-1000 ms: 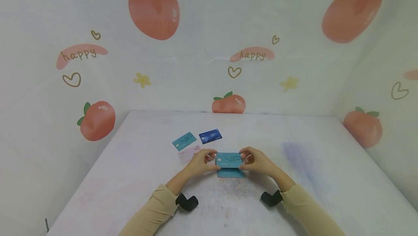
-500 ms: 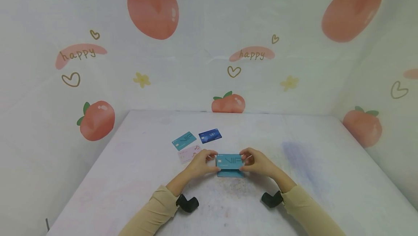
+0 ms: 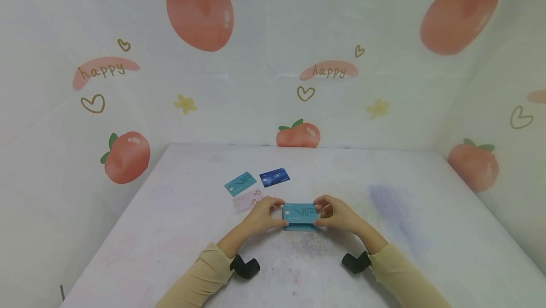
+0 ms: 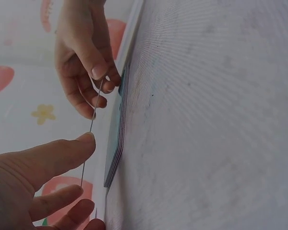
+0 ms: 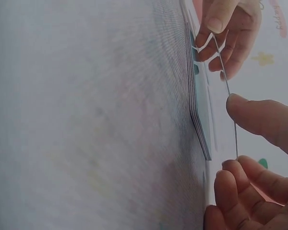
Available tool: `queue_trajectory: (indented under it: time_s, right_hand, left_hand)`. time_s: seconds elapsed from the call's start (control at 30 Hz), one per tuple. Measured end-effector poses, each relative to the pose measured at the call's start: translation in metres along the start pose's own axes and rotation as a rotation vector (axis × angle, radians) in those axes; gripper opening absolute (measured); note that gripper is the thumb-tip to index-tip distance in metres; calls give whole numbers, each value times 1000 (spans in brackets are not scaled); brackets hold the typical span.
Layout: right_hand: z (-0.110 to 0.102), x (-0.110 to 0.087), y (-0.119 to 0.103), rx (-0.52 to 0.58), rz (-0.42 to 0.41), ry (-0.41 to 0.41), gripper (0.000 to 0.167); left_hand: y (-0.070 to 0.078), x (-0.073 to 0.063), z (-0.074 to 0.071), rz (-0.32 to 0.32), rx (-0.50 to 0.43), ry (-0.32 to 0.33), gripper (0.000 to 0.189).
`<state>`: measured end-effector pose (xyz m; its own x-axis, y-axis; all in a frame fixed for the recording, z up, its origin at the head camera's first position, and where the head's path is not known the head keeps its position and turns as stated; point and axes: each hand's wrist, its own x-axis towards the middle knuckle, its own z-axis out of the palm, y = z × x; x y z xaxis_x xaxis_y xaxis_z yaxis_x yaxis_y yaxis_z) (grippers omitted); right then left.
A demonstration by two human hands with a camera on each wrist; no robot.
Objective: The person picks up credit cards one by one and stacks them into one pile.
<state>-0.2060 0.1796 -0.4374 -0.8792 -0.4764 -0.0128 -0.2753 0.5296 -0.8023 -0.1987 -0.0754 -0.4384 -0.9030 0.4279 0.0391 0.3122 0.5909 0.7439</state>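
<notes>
A teal VIP card [image 3: 300,213] hangs level a little above a neat stack of cards [image 3: 301,227], whose top card is also teal. My left hand [image 3: 262,214] pinches the held card at its left end, thumb on the near edge and fingertips on the far edge. At the right end, my right hand [image 3: 337,215] pinches it the same way. Seen edge-on in the left wrist view, the held card [image 4: 90,128] is apart from the stack [image 4: 116,143]. The right wrist view likewise has a gap between the held card [image 5: 229,91] and the stack [image 5: 198,110].
Beyond my left hand lie a teal VIP card [image 3: 241,184], a dark blue VIP card [image 3: 275,177] and a pink card [image 3: 246,202] partly hidden by that hand. A white cloth [image 3: 170,232] covers the table. A fruit-printed backdrop [image 3: 256,99] stands behind and at the sides.
Both hands have brought the held card slightly lower and nearer, so it covers more of the stack in the head view. The three loose cards have stayed put.
</notes>
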Motion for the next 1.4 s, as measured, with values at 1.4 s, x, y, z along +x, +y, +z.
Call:
queue_trajectory:
  time_s: [1.4]
  right_hand:
    - [5, -2, -1, -63, 32, -12, 48]
  left_hand:
    - [-1, -1, 4, 34, 112, -33, 53]
